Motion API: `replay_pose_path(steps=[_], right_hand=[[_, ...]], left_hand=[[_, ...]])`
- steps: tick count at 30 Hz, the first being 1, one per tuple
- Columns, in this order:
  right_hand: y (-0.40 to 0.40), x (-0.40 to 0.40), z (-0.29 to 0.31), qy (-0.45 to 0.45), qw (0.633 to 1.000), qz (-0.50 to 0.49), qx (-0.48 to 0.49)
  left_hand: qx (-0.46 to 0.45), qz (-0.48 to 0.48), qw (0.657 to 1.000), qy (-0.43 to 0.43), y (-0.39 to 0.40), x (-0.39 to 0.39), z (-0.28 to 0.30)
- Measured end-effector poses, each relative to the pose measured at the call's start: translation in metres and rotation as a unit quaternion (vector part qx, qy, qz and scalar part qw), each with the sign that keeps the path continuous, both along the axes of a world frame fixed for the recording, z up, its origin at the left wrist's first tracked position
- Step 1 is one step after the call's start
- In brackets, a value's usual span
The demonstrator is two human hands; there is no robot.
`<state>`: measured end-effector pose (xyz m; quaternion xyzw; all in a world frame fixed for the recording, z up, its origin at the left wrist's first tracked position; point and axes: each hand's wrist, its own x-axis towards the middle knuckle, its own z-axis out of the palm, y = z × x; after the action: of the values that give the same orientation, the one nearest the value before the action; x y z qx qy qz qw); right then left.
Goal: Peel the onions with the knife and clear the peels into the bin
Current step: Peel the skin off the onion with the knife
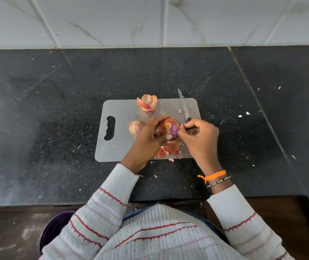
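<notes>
now, step: left hand (151, 135) grips half-peeled onion (169, 129); right hand (199, 139) clasps knife (184, 106), pinching skin
next: strip remaining skin

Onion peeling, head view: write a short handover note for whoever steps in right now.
Left hand grips the half-peeled onion over the cutting board.
Right hand holds the knife, blade pointing away, fingertips pinching skin at the onion.
A second onion lies on the board, skin still on.
Loose peels lie at the far edge, more peels at the near edge.
Purple bin stands on the floor, lower left.
Left: finish both onions, bin the peels.
</notes>
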<state>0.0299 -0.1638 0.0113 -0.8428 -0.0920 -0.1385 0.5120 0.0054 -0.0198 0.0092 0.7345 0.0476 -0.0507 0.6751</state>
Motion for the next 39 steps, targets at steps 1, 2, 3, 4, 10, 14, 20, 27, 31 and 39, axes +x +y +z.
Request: replay_pose_path(steps=[1, 2, 3, 4, 10, 14, 20, 27, 31, 39], right_hand=[[-0.0006, 0.0009, -0.0013, 0.005, 1.000, 0.000, 0.000], [-0.0014, 0.0011, -0.0019, 0.013, 1.000, 0.003, 0.006], [-0.0023, 0.0009, -0.0023, 0.026, 0.999, 0.005, 0.018], [-0.0031, 0.0001, -0.0019, 0.043, 0.998, 0.008, 0.034], [0.0004, -0.0045, 0.0021, 0.045, 0.997, 0.013, 0.063], [0.0004, -0.0039, 0.0005, 0.041, 0.997, 0.005, 0.070], [-0.0027, -0.0014, 0.0000, 0.044, 0.995, 0.005, 0.084], [0.0003, -0.0028, 0.0002, 0.059, 0.994, 0.009, 0.090], [-0.0006, -0.0017, 0.0011, 0.051, 0.996, 0.012, 0.079], [-0.0009, 0.0005, -0.0043, 0.000, 0.998, -0.024, 0.053]], left_hand=[[0.000, 0.000, 1.000, 0.002, 0.0003, 0.0002, -0.0002], [-0.002, 0.002, 1.000, 0.007, 0.0009, 0.0002, -0.0002], [-0.005, 0.005, 1.000, 0.011, 0.0015, 0.0002, 0.0004], [-0.009, 0.010, 1.000, 0.014, 0.0016, 0.0001, 0.0012], [-0.007, 0.029, 1.000, 0.008, -0.0004, -0.0008, 0.0049], [0.017, 0.023, 1.000, -0.004, -0.0007, -0.0010, 0.0047], [0.028, 0.018, 0.999, -0.020, 0.0000, -0.0018, 0.0065], [0.046, 0.021, 0.998, -0.029, 0.0004, -0.0007, 0.0072], [0.074, 0.014, 0.996, -0.038, -0.0003, 0.0003, 0.0052], [0.071, -0.001, 0.997, -0.034, -0.0028, 0.0011, 0.0039]])
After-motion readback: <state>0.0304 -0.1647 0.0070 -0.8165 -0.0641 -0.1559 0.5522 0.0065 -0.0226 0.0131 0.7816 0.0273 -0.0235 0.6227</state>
